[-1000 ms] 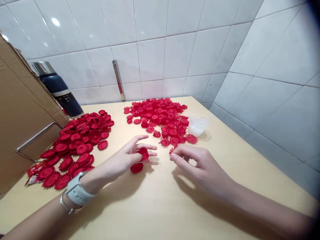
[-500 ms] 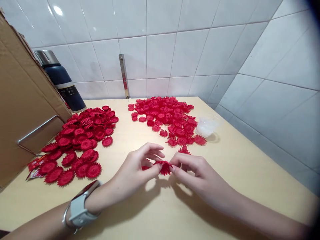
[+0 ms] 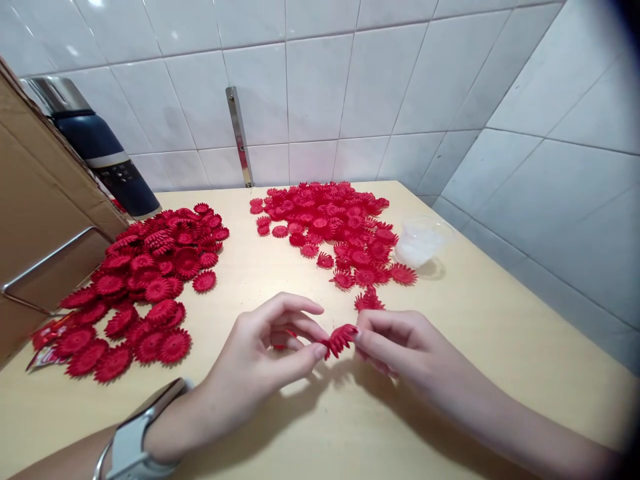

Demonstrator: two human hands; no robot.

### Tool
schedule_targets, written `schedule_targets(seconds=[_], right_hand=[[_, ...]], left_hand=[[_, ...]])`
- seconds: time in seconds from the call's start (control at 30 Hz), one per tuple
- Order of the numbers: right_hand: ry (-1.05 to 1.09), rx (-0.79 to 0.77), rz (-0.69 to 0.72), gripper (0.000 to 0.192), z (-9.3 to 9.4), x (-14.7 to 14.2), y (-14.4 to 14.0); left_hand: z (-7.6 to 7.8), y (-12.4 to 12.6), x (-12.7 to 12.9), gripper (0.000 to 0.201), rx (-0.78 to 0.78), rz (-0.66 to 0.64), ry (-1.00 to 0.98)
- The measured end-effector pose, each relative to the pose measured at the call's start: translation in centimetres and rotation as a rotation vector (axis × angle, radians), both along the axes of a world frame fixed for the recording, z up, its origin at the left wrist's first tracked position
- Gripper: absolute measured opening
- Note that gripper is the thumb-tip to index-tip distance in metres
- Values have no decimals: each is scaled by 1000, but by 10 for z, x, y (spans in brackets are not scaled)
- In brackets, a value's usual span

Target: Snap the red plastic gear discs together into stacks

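Observation:
Between my two hands is a small red fringed piece (image 3: 341, 341), curved and turned partly edge-on, with its petal-like strips hanging down. My right hand (image 3: 400, 343) pinches its right end between thumb and forefinger. At its left end, the thumb and a fingertip of my left hand (image 3: 265, 347) close on it. Another bit of red (image 3: 285, 341) shows behind my left fingers, mostly hidden. Just beyond my right hand lies a red fringed piece (image 3: 369, 299) on the pale tabletop (image 3: 300, 427).
Flat, toothed red discs (image 3: 160, 267) are heaped at the left, and looser fringed pieces (image 3: 330, 220) at the back. A clear plastic cup (image 3: 420, 247) with something white inside stands right. A dark blue flask (image 3: 107, 150) and cardboard box (image 3: 45, 220) border the left; tiled wall (image 3: 320, 87) behind.
The held piece has turned from facing me to a slanted, folded-looking angle, its right end higher. My right hand has shifted slightly right. The whole view has shifted a little.

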State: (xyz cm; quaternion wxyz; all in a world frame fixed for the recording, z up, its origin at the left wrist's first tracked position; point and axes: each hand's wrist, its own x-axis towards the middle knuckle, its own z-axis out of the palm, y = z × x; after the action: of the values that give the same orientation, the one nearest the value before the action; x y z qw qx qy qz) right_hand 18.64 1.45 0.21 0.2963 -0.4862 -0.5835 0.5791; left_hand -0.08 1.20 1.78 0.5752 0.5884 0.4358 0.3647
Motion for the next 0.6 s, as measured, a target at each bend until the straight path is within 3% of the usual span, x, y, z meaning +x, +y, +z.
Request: schedule_targets(seconds=[0.27,0.43,0.6], right_hand=[[404,-342,54,34,-5,1,1],[476,-303,96,15,-7,1,-1],[471,-305,111,21,-5,-1,-4]], left_hand=[[0,-3,1,24,56,-4,9],[0,-4,0,21,68,6,-1],[-1,-5,0,21,56,13,-5]])
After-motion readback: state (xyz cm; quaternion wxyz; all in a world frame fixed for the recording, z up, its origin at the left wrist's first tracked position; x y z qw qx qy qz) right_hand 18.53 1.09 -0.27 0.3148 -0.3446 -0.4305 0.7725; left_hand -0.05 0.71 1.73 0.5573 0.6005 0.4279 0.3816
